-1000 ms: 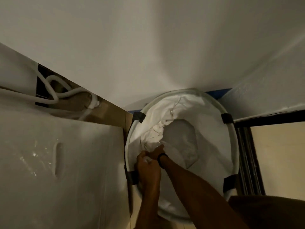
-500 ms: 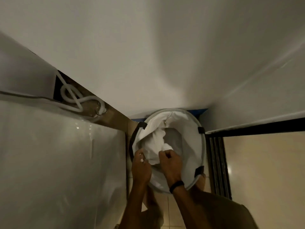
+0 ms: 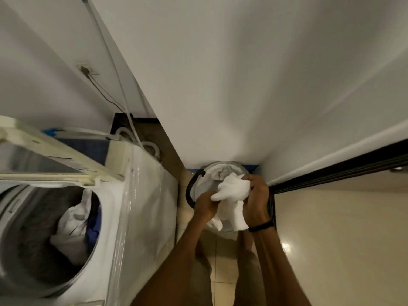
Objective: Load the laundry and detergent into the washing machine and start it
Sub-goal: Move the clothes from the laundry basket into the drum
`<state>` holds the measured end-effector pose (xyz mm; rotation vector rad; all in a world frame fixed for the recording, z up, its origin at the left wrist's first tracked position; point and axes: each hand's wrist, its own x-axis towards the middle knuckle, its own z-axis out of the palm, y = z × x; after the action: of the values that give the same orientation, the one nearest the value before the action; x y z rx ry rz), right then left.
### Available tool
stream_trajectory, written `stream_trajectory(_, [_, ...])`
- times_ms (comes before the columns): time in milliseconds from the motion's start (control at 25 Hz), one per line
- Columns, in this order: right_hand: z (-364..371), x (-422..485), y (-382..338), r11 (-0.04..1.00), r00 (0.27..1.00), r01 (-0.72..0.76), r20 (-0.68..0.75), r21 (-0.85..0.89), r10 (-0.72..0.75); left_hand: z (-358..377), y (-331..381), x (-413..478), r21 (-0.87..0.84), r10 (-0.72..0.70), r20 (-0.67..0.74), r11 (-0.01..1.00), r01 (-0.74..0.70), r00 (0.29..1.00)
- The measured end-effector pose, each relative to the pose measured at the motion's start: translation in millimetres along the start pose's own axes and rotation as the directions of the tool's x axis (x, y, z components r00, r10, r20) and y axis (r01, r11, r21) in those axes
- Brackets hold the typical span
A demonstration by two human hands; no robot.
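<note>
A bunched white cloth (image 3: pixel 231 196) hangs between both my hands above the round white laundry basket (image 3: pixel 220 171) in the corner on the floor. My left hand (image 3: pixel 206 203) grips its left side and my right hand (image 3: pixel 257 195), with a black wristband, grips its right side. To the left stands the top-loading washing machine (image 3: pixel 143 206) with its lid (image 3: pixel 44 151) raised. Inside the drum (image 3: pixel 37 250) lie white laundry (image 3: pixel 70 228) and a bit of blue cloth.
White walls (image 3: pixel 220 85) meet behind the basket. A dark door frame (image 3: pixel 331 173) runs along the right. White hoses (image 3: pixel 141 144) and a cable trail behind the machine. Pale floor tiles (image 3: pixel 223 272) show between my arms.
I have straightened up and the view has pulled back and swung left, so the open machine now shows. Both hands have lifted the white cloth up out of the basket.
</note>
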<state>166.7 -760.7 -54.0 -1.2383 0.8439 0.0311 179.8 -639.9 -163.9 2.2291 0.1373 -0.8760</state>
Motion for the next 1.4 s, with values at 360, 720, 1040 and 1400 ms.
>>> stream_trajectory(360, [-13, -66, -30, 0.954, 0.989, -0.049, -0.146, -0.297, 0.006, -77, 64, -103, -0.893, 0.028, 0.311, 0.351, 0.282, 0.950])
stream_trajectory(720, [-9, -101, -57, 0.910, 0.875, -0.383, 0.376, 0.155, 0.304, -118, 71, -179, -0.904, 0.032, 0.047, 0.427, 0.029, 0.998])
stream_trajectory(1040, [78, -182, -32, 0.919, 0.737, -0.367, 0.647, 0.142, 0.194, -171, -14, -282, -0.885, -0.054, -0.151, 0.453, -0.111, 0.987])
stream_trajectory(1400, [210, -246, 50, 0.893, 0.663, 0.118, 0.704, -0.435, 0.255, -277, -157, -338, -0.832, -0.106, -0.411, 0.449, -0.325, 0.906])
